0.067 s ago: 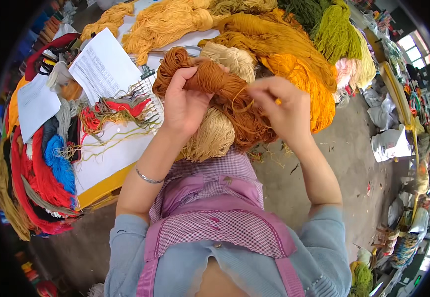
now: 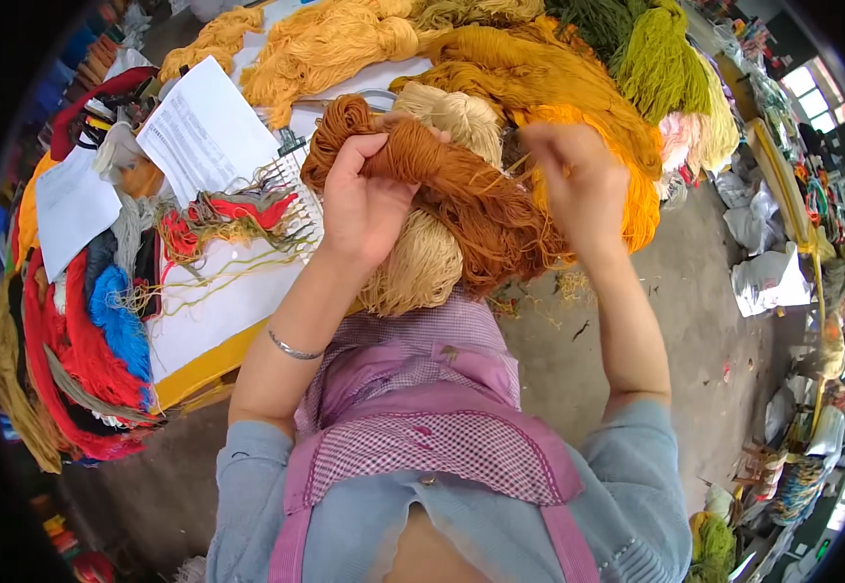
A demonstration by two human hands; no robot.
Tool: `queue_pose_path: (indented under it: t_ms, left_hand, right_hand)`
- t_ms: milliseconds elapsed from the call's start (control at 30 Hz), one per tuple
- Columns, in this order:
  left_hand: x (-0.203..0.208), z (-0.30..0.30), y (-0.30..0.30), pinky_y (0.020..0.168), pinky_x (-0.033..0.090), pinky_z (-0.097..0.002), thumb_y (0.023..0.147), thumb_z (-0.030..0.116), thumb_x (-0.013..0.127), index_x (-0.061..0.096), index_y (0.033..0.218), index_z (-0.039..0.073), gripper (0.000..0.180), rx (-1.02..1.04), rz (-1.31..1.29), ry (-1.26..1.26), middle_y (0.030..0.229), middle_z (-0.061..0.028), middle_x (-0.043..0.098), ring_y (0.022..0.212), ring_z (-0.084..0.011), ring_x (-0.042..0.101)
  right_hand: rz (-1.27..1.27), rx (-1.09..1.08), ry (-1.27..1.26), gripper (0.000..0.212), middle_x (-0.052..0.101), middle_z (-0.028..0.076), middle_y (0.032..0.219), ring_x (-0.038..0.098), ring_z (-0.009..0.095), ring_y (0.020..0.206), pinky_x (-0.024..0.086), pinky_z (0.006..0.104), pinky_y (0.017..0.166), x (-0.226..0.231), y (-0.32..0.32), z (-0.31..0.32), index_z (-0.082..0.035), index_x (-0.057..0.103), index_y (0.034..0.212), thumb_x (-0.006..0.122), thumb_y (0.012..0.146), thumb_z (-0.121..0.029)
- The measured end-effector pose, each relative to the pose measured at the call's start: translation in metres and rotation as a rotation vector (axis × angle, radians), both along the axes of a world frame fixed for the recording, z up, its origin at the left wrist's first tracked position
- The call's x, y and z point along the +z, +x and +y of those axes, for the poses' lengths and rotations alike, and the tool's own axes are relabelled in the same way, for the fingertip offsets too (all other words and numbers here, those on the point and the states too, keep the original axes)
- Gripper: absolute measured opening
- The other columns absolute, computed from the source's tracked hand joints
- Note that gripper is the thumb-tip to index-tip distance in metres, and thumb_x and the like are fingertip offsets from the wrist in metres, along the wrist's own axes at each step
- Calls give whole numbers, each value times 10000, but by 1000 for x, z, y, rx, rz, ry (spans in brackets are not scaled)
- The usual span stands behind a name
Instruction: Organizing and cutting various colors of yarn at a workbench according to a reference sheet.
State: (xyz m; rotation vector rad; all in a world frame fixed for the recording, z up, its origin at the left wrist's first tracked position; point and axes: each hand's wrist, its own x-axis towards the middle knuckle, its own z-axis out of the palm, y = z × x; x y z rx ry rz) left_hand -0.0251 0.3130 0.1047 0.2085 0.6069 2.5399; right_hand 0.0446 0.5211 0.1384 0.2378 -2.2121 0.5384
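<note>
My left hand [image 2: 369,199] is wrapped round a skein of rust-brown yarn [image 2: 432,160], thumb on top and the far fingers hidden beneath. The skein lies slanted, its looped end at the far left and its loose strands hanging toward the lower right. My right hand [image 2: 578,175], slightly blurred, is up beside the skein's right side with its fingers pinched. A thin strand of yarn [image 2: 502,175] stretches from the skein toward those fingertips. Cream yarn [image 2: 413,262] lies under the brown skein, and another cream bundle [image 2: 456,119] is just beyond it.
Orange yarn [image 2: 641,199] and mustard yarn [image 2: 519,68] pile up at the far right of the table. Printed sheets [image 2: 208,126], a spiral-bound card with thread samples [image 2: 228,214] and red yarn [image 2: 77,325] are to the left. Metal scissors handles [image 2: 376,97] show behind the skein.
My right hand has moved right and slightly up, away from the skein, drawing the strand out straighter. My left hand keeps its hold, nearly still.
</note>
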Motion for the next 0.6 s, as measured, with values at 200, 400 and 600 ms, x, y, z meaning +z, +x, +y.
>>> queue_pose_path:
  t_ms: [200, 400, 600]
  left_hand:
    - [-15, -13, -9, 1024, 418, -404, 894, 181, 458, 558, 1131, -40, 339, 25, -77, -59, 1121, -201, 633, 1124, -333, 575]
    - [-31, -8, -11, 1024, 419, -412, 893, 185, 462, 568, 1129, -52, 351, 49, -179, -94, 1114, -204, 634, 1106, -335, 581]
    - [-32, -11, -4, 1042, 392, -438, 861, 171, 461, 558, 1117, -22, 334, 56, -139, 11, 1102, -184, 616, 1125, -345, 550]
  right_hand:
    - [-1, -241, -324, 122, 721, 64, 824, 685, 121, 698, 520, 248, 644, 15, -45, 128, -60, 701, 959, 674, 844, -89]
    - [285, -490, 55, 173, 732, -43, 900, 677, 73, 827, 515, 249, 734, 119, -43, 199, -234, 738, 1008, 658, 885, -324]
    - [71, -378, 400, 188, 723, 7, 863, 687, 146, 809, 516, 285, 754, 153, -71, 240, -163, 710, 1015, 667, 865, -267]
